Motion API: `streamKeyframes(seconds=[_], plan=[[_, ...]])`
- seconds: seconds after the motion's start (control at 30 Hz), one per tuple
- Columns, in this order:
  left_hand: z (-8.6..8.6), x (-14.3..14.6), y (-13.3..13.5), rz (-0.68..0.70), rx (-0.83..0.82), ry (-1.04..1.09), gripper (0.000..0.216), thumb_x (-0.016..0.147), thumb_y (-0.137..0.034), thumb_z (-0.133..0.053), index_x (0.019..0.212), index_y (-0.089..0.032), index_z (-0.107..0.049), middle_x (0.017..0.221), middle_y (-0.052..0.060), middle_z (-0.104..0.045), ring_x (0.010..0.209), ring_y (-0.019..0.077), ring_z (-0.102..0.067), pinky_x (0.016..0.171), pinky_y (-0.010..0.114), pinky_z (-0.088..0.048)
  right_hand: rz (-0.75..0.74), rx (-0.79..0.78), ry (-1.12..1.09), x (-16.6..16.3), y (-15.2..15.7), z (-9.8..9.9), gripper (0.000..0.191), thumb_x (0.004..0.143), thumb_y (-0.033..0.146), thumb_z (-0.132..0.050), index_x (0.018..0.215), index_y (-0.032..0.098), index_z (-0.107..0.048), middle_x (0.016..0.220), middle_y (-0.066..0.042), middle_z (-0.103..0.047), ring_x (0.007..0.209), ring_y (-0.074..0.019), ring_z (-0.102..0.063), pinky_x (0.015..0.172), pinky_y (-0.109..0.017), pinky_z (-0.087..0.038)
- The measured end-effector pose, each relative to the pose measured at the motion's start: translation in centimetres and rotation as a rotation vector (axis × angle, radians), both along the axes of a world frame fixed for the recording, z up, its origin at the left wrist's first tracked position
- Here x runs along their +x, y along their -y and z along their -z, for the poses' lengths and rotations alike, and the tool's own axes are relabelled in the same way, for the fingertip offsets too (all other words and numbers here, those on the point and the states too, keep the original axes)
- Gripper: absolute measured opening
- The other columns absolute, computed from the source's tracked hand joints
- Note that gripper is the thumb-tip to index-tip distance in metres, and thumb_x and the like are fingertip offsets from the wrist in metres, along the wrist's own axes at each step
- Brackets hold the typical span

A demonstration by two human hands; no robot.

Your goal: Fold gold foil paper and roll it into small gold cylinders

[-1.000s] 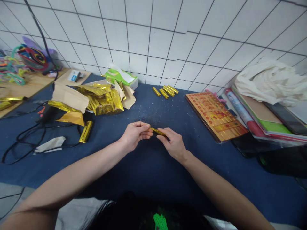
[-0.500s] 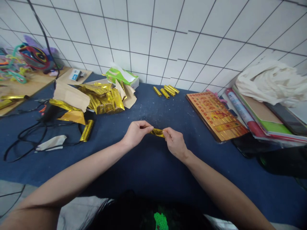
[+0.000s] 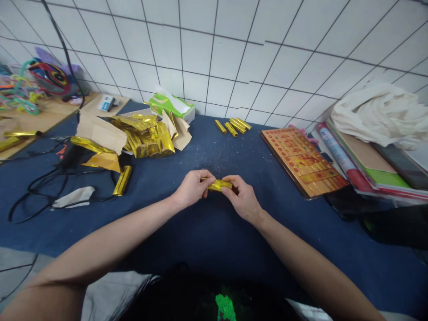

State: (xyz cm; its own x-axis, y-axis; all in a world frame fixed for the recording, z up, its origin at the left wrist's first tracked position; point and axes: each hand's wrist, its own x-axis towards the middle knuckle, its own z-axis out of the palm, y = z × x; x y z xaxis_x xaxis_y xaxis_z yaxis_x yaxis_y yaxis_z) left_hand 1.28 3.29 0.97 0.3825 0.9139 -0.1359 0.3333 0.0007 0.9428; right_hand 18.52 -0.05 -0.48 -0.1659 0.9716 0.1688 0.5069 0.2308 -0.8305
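Between my two hands is a narrow roll of gold foil paper (image 3: 220,184), held level just above the blue cloth (image 3: 207,232). My left hand (image 3: 194,187) pinches its left end between thumb and fingers. On the right end, the thumb and fingers of my right hand (image 3: 243,196) are closed round it. Several finished-looking gold rolls (image 3: 236,126) lie beyond my hands near the wall. To the left is a heap of folded gold foil papers (image 3: 150,133), some showing brown backs. Nearer to me, one more gold piece (image 3: 122,180) lies beside a black cable.
A green tissue box (image 3: 172,107) stands against the tiled wall. Black cables (image 3: 33,191) and a white scrap (image 3: 74,197) lie at left. On the right are an orange-gold printed stack (image 3: 304,162), books (image 3: 381,171), a phone (image 3: 403,165) and white cloth (image 3: 384,113).
My fingers have shifted on the gold foil paper, and it now looks like a smoother, fuller roll. The thumb of my right hand has moved to its near side.
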Motion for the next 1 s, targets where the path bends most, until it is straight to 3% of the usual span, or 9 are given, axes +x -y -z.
streamKeyframes(seconds=[0.17, 0.3, 0.5, 0.67, 0.77, 0.87, 1.0], plan=[[-0.4, 0.2, 0.5, -0.029, 0.069, -0.079, 0.020, 0.081, -0.027, -0.044, 0.070, -0.016, -0.056, 0.039, -0.007, -0.044, 0.035, 0.0053, -0.039, 0.040, 0.016, -0.031, -0.023, 0.093, 0.075, 0.0, -0.2, -0.3, 0.013, 0.083, 0.027, -0.050, 0.084, 0.019, -0.060, 0.073, -0.001, -0.063, 0.063, -0.0122, -0.056, 0.061, -0.025, -0.042], [-0.4, 0.4, 1.0, -0.035, 0.134, -0.118, 0.021, 0.082, -0.024, -0.042, 0.068, -0.016, -0.056, 0.043, -0.007, -0.044, 0.040, 0.0060, -0.041, 0.045, 0.017, -0.032, -0.056, 0.117, 0.131, -0.1, -0.2, -0.7, 0.017, 0.083, 0.024, -0.047, 0.073, 0.018, -0.059, 0.067, -0.001, -0.060, 0.061, -0.0116, -0.053, 0.061, -0.024, -0.040], [-0.3, 0.3, 1.0, -0.015, 0.305, -0.156, 0.019, 0.082, -0.019, -0.043, 0.068, -0.016, -0.056, 0.061, -0.003, -0.055, 0.058, 0.0083, -0.050, 0.056, 0.019, -0.036, -0.088, -0.016, 0.110, -0.2, -0.1, -0.7, 0.025, 0.086, 0.026, -0.041, 0.066, 0.017, -0.052, 0.055, 0.003, -0.048, 0.051, -0.0085, -0.044, 0.052, -0.022, -0.034], [-0.6, 0.2, 1.2, 0.058, 0.341, -0.137, 0.018, 0.081, -0.018, -0.045, 0.066, -0.016, -0.056, 0.063, -0.004, -0.056, 0.059, 0.0081, -0.051, 0.056, 0.020, -0.036, -0.168, -0.082, 0.100, -0.4, 0.2, -0.8, 0.026, 0.087, 0.030, -0.041, 0.069, 0.017, -0.053, 0.056, 0.004, -0.047, 0.051, -0.0080, -0.043, 0.052, -0.021, -0.033], [-0.4, 0.5, 1.2, -0.012, 0.199, 0.010, 0.008, 0.079, -0.022, -0.051, 0.074, -0.017, -0.053, 0.054, -0.006, -0.050, 0.049, 0.0069, -0.049, 0.049, 0.019, -0.037, -0.139, -0.061, 0.063, -0.6, 0.4, -0.8, 0.027, 0.087, 0.031, -0.041, 0.066, 0.017, -0.053, 0.054, 0.004, -0.046, 0.050, -0.0079, -0.043, 0.051, -0.021, -0.034], [-0.2, 0.8, 1.2, -0.122, -0.091, 0.264, 0.018, 0.075, -0.028, -0.058, 0.085, -0.017, -0.048, 0.051, -0.008, -0.049, 0.040, 0.0076, -0.049, 0.040, 0.018, -0.037, -0.049, -0.003, 0.020, -0.7, 0.5, -0.8, 0.026, 0.086, 0.031, -0.043, 0.067, 0.017, -0.054, 0.054, 0.004, -0.047, 0.049, -0.0080, -0.043, 0.049, -0.021, -0.034], [-0.3, 1.1, 1.2, -0.140, -0.250, 0.426, 0.014, 0.072, -0.023, -0.061, 0.072, -0.012, -0.052, 0.059, -0.001, -0.059, 0.049, 0.0077, -0.057, 0.046, 0.017, -0.044, 0.004, 0.053, 0.005, -0.6, 0.6, -0.7, 0.025, 0.085, 0.030, -0.044, 0.067, 0.017, -0.056, 0.053, 0.003, -0.049, 0.048, -0.0081, -0.044, 0.048, -0.021, -0.035]])
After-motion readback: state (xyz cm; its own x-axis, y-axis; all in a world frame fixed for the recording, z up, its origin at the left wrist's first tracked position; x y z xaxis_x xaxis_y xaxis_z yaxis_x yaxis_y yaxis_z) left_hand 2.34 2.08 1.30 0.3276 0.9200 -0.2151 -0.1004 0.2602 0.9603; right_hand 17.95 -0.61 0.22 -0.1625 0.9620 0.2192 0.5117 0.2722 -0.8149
